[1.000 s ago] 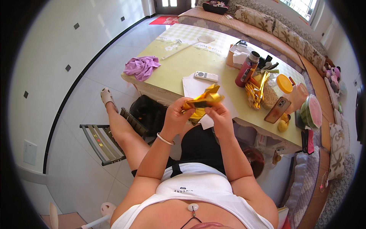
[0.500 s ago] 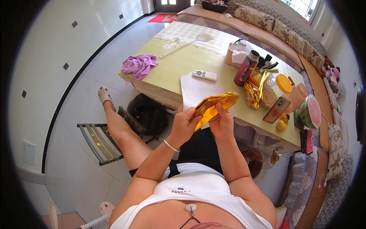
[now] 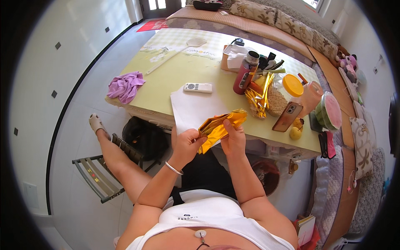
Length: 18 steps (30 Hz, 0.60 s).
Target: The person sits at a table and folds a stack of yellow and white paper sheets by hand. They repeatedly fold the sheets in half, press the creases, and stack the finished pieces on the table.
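A sheaf of folded gold foil paper (image 3: 216, 130) is held between both hands, above the near edge of the table. My left hand (image 3: 186, 145) grips its left end, thumb pressed on the near face. On the other end, my right hand (image 3: 234, 138) pinches it with the thumb on top and the fingers behind. The foil is creased, with several layers showing along its upper edge. Beneath and beyond it lie white sheets of paper (image 3: 185, 109), and a white remote control (image 3: 198, 87) rests at their far edge.
On the table's right stand a dark red flask (image 3: 243, 77), gold foil strips (image 3: 259, 100), a yellow-lidded jar (image 3: 278, 98), a phone (image 3: 287, 116) and a cut watermelon (image 3: 329, 110). A purple cloth (image 3: 126, 86) and a fly swatter (image 3: 175, 55) lie leftward. A folding stool (image 3: 100, 177) is beside my leg.
The head view has shifted, so the table sits farther left in it. Both hands keep hold of the foil paper, whose held position has changed only slightly.
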Each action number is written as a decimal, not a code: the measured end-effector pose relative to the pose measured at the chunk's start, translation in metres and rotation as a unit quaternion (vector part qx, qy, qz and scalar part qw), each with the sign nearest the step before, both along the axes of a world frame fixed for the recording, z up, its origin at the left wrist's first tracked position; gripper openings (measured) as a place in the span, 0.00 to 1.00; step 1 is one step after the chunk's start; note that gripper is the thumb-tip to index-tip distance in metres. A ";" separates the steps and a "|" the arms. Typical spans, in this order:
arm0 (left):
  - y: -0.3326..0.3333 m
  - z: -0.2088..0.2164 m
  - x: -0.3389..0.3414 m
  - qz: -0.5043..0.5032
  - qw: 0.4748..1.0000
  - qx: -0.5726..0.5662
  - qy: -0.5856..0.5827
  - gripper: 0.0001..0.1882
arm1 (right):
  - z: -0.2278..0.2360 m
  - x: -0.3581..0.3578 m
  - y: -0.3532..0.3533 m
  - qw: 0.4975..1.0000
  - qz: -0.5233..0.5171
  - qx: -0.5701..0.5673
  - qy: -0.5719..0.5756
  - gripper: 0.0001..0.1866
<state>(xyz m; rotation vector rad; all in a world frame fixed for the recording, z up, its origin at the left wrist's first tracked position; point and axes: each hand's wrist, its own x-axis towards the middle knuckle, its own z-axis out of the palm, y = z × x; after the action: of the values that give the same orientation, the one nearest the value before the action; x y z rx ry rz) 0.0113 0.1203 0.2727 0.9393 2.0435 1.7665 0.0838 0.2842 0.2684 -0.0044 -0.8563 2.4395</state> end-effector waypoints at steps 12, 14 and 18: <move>0.175 0.067 -0.052 -0.144 0.890 0.095 -0.421 0.09 | 0.022 0.034 0.083 0.862 -0.408 0.279 -0.109 0.14; 0.210 0.065 -0.058 -0.130 0.880 0.082 -0.450 0.06 | 0.041 0.032 0.105 0.807 -0.449 0.363 -0.120 0.14; 0.262 0.046 -0.063 -0.096 0.886 0.022 -0.452 0.04 | 0.078 0.018 0.147 0.597 -0.457 0.614 -0.239 0.18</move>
<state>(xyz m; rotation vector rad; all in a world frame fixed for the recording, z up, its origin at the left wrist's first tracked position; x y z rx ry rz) -0.0518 0.3820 0.3191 0.2000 1.2565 1.6753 0.1021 0.4313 0.3459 -0.4703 -1.9609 0.5324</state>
